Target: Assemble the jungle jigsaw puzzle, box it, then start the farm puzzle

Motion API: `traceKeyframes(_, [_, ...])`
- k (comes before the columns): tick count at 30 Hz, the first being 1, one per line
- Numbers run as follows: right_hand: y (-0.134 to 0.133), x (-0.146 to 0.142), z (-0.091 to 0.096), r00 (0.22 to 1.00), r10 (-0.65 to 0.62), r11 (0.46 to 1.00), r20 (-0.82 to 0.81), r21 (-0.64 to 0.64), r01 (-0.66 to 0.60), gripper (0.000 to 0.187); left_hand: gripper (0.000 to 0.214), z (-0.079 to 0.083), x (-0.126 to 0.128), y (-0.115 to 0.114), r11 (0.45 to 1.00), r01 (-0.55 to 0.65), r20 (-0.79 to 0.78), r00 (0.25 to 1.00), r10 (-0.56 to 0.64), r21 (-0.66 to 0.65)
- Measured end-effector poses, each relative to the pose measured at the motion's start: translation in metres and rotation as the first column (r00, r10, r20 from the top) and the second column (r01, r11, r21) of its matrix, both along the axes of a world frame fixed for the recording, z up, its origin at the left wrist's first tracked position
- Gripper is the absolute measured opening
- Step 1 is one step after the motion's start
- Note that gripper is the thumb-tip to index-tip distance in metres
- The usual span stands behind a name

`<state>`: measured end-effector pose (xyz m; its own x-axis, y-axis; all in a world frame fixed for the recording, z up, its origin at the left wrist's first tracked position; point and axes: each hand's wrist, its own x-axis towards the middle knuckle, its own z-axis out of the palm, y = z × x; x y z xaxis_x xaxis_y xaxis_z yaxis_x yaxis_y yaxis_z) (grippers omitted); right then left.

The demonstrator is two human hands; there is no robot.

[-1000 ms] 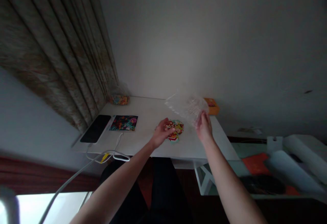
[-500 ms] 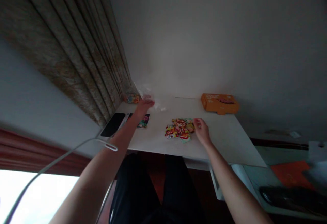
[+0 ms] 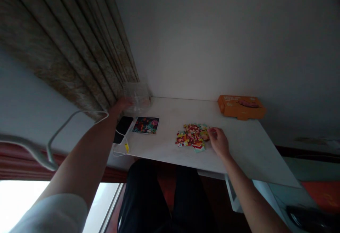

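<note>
At the back left of the white table, my left hand (image 3: 124, 103) is closed on a crumpled clear plastic bag (image 3: 137, 96); its fingers are blurred and partly behind the film. A heap of colourful jigsaw puzzle pieces (image 3: 191, 135) lies near the middle of the table. Beside the heap's right edge rests my right hand (image 3: 219, 140), fingers loosely curled, fingertips at the outermost pieces and nothing visible in its grasp. A dark square picture card with flowers (image 3: 146, 125) lies in front of the bag.
An orange box (image 3: 241, 107) stands at the table's back right. A black phone (image 3: 123, 128) lies at the left edge with a white cable (image 3: 120, 154) bearing a yellow tag. The curtain (image 3: 106, 48) hangs close on the left, the wall (image 3: 180, 48) behind.
My left hand has moved left with the plastic bag, from above the card to the corner by the curtain. My right hand stays beside the puzzle pieces. The view has shifted slightly.
</note>
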<state>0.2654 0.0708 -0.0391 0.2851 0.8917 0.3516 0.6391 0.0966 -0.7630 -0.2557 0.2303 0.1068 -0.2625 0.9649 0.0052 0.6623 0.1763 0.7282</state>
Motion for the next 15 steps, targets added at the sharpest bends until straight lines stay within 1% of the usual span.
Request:
traceKeyframes(2, [-0.001, 0.000, 0.001, 1.000, -0.008, 1.000, 0.009, -0.004, 0.008, 0.071, 0.033, -0.007, 0.001, 0.002, 0.991, -0.127, -0.160, 0.978, 0.132, 0.042])
traceKeyframes(3, [-0.001, 0.000, 0.001, 1.000, -0.013, 1.000, 0.013, -0.006, 0.013, 0.071, 0.038, -0.009, 0.004, 0.001, 0.977, -0.200, -0.252, 0.944, 0.211, 0.071])
traceKeyframes(5, [-0.002, -0.001, 0.002, 0.999, -0.025, 1.000, 0.021, -0.013, 0.025, 0.072, 0.050, -0.014, 0.013, -0.005, 0.931, -0.311, -0.400, 0.842, 0.362, 0.189])
traceKeyframes(6, [-0.002, -0.001, 0.002, 0.999, -0.032, 0.999, 0.025, -0.016, 0.033, 0.072, 0.054, -0.016, 0.019, -0.010, 0.912, -0.324, -0.441, 0.801, 0.405, 0.251])
traceKeyframes(7, [-0.002, -0.001, 0.002, 0.999, -0.038, 0.999, 0.025, -0.017, 0.038, 0.072, 0.054, -0.017, 0.025, -0.016, 0.903, -0.305, -0.475, 0.774, 0.420, 0.301])
traceKeyframes(8, [-0.002, -0.001, 0.001, 0.999, -0.039, 0.999, 0.022, -0.019, 0.040, 0.072, 0.051, -0.019, 0.032, -0.022, 0.909, -0.236, -0.528, 0.751, 0.396, 0.345])
traceKeyframes(9, [-0.002, -0.001, 0.001, 0.999, -0.039, 0.999, 0.016, -0.021, 0.039, 0.071, 0.047, -0.020, 0.038, -0.029, 0.924, -0.129, -0.598, 0.728, 0.334, 0.359])
traceKeyframes(10, [-0.002, -0.001, 0.001, 0.999, -0.035, 0.999, 0.010, -0.022, 0.035, 0.071, 0.044, -0.021, 0.044, -0.036, 0.938, 0.000, -0.673, 0.697, 0.248, 0.346])
traceKeyframes(11, [-0.002, -0.001, 0.000, 1.000, -0.030, 0.999, 0.006, -0.023, 0.030, 0.070, 0.043, -0.022, 0.050, -0.043, 0.941, 0.110, -0.729, 0.663, 0.170, 0.320])
traceKeyframes(13, [-0.002, -0.001, 0.000, 1.000, -0.026, 0.999, 0.008, -0.030, 0.026, 0.070, 0.041, -0.026, 0.059, -0.054, 0.936, 0.238, -0.782, 0.621, 0.057, 0.258])
traceKeyframes(14, [-0.002, -0.001, 0.000, 1.000, -0.027, 0.999, 0.011, -0.035, 0.028, 0.070, 0.039, -0.029, 0.064, -0.059, 0.932, 0.297, -0.798, 0.603, -0.015, 0.207])
traceKeyframes(15, [-0.002, -0.001, 0.000, 0.999, -0.029, 0.999, 0.014, -0.039, 0.030, 0.070, 0.037, -0.032, 0.069, -0.063, 0.919, 0.369, -0.811, 0.574, -0.112, 0.135])
